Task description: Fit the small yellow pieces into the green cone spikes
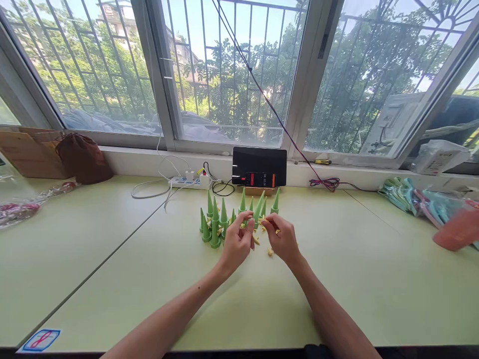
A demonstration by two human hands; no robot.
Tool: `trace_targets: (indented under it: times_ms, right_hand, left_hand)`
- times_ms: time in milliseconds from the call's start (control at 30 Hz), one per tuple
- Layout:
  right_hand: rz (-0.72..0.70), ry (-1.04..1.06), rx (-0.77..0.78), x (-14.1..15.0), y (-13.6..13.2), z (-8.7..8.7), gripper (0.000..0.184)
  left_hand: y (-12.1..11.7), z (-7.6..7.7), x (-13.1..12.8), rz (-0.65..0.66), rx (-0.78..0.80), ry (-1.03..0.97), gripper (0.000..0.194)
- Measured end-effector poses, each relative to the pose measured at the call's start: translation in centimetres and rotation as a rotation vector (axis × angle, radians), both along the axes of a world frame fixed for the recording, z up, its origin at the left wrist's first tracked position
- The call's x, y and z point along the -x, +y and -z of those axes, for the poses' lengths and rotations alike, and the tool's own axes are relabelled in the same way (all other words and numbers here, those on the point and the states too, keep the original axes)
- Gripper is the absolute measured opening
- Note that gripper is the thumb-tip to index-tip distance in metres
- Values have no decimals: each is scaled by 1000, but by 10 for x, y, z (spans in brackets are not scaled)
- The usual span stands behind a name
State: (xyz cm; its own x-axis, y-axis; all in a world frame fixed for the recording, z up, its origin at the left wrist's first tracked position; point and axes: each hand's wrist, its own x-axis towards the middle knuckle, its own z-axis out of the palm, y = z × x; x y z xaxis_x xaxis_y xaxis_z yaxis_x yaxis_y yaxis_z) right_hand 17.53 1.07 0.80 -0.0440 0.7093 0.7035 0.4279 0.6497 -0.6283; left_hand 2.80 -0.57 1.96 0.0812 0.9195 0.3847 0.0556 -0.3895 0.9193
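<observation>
Several green cone-shaped plastic pieces (215,222) stand upright in a cluster on the pale green table (149,279). Small yellow parts (270,252) lie scattered among and in front of them. My left hand (236,242) is closed around a green cone (258,209) that tilts up from its fingers. My right hand (283,240) is pinched on a small yellow part (263,222) right beside that cone's base. Both hands meet just in front of the cluster.
A dark tablet with a phone (259,168) leans on the window ledge behind the cones, beside a power strip (189,182) and cables. A brown bag (83,157) and cardboard box sit far left; packets of teal items (415,197) lie right.
</observation>
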Motion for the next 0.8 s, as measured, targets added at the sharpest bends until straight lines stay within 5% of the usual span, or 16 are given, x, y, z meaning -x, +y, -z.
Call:
trace_targets:
  times_ms: [500, 800]
  right_hand:
    - [34, -71, -16, 0, -2, -2, 37]
    - [-6, 38, 21, 3, -5, -4, 18]
  left_hand:
    - [-2, 3, -2, 51, -21, -13, 29]
    - [-1, 1, -2, -18, -29, -29, 31]
